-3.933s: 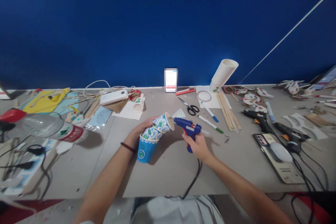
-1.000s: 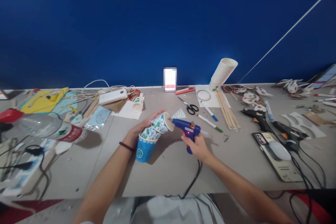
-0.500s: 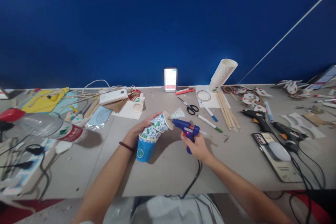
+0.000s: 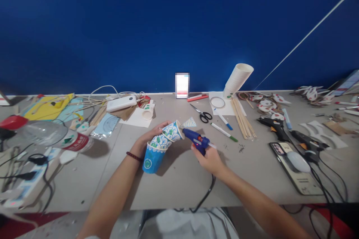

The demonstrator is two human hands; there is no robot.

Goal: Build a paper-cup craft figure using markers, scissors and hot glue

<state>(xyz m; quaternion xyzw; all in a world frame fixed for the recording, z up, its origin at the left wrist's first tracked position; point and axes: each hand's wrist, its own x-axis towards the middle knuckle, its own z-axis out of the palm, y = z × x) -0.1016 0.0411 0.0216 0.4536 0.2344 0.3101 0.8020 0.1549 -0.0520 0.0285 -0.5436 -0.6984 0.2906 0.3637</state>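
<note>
Three decorated paper cups [image 4: 159,143] are joined in a bent chain, the lowest one blue and the upper ones white with blue scale patterns. My left hand [image 4: 153,133] is closed round the back of the upper cups, its fingers partly hidden behind them. The top cup [image 4: 171,131] tilts with its opening to the right. My right hand [image 4: 209,158] grips a blue glue gun [image 4: 195,138] with a small red light. The gun's nozzle is at the rim of the top cup. A patterned paper triangle [image 4: 190,122] lies just behind the nozzle.
Behind lie black scissors [image 4: 205,117], markers [image 4: 224,132] and wooden sticks [image 4: 242,119] near stacked white cups [image 4: 238,80]. At right are a phone [image 4: 294,168] and black glue guns [image 4: 308,143]. A bottle [image 4: 58,136] and power strip [image 4: 36,179] occupy the left.
The blue cup's lower end has swung slightly left, and the top cup has turned a little. My right hand and the glue gun have shifted slightly left, with the gun tilted more.
</note>
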